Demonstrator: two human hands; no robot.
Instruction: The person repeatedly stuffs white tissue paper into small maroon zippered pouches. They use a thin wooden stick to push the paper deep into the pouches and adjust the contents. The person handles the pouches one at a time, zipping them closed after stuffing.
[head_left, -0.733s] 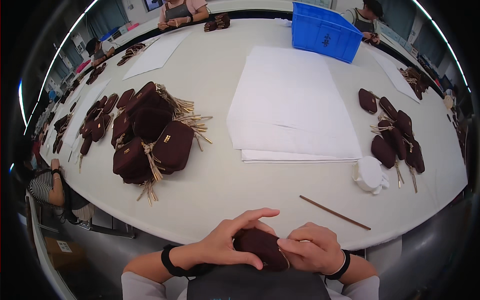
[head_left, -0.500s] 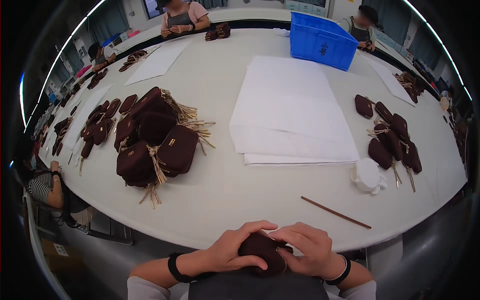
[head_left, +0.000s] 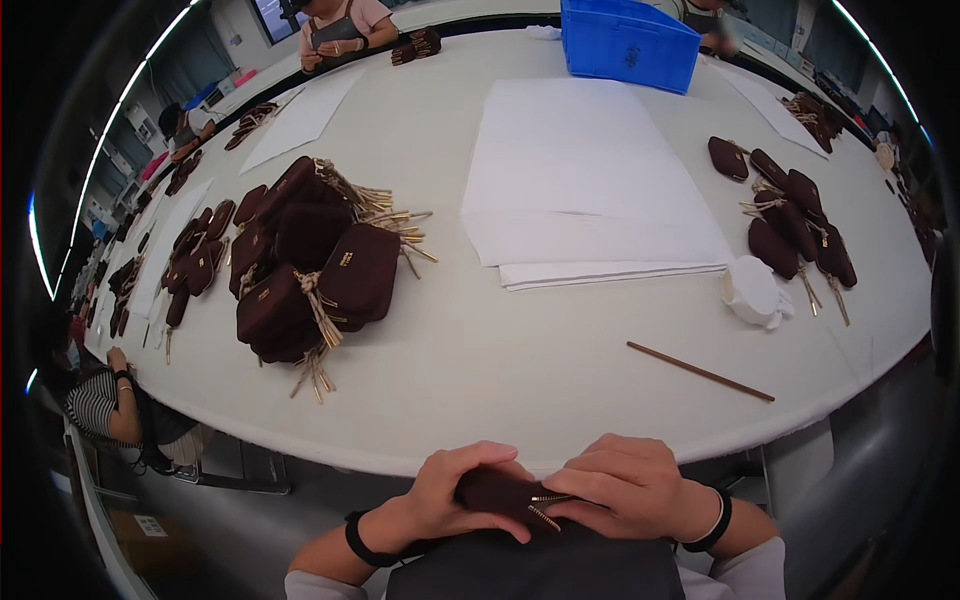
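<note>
A small dark brown zip pouch point(head_left: 495, 496) is held between my two hands, just off the table's near edge and above my dark apron. My left hand point(head_left: 447, 497) wraps round its left side, thumb below and fingers above. At its right end my right hand point(head_left: 622, 490) pinches the pouch by the zipper; the brass-coloured teeth point(head_left: 545, 508) show parted in a V there. What lies under the right fingertips is hidden. On the table ahead to the left sits a heap of like pouches point(head_left: 357, 275) with beige cords and gold-tipped tassels.
A thin brown stick point(head_left: 700, 371) lies near the front edge, right of centre. Beyond it are a white cloth bundle point(head_left: 755, 292), more pouches point(head_left: 785, 225) and stacked white sheets point(head_left: 590, 170). A blue crate point(head_left: 630, 45) stands at the back. Several other people point(head_left: 105, 400) sit round the table.
The whole view has shifted, so the table items sit higher. The pouch has turned in my hands, and its opened zipper teeth now show more plainly. Both hands keep their grip.
</note>
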